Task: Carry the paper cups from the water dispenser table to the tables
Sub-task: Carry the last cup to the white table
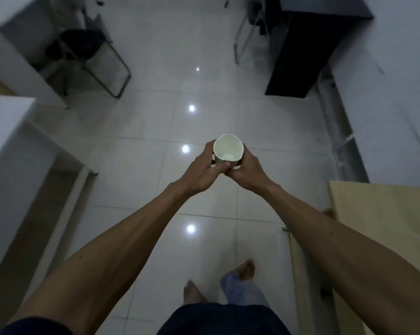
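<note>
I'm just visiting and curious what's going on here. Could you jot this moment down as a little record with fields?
held item: one white paper cup, upright, open top toward the camera
grip: left hand and right hand both wrapped around its sides
cup contents: looks empty or nearly so; hard to tell
place: over a glossy tiled floor, not above any table
nearby: black folding chair far left, black cabinet far right, wooden table near right
person: standing barefoot
</note>
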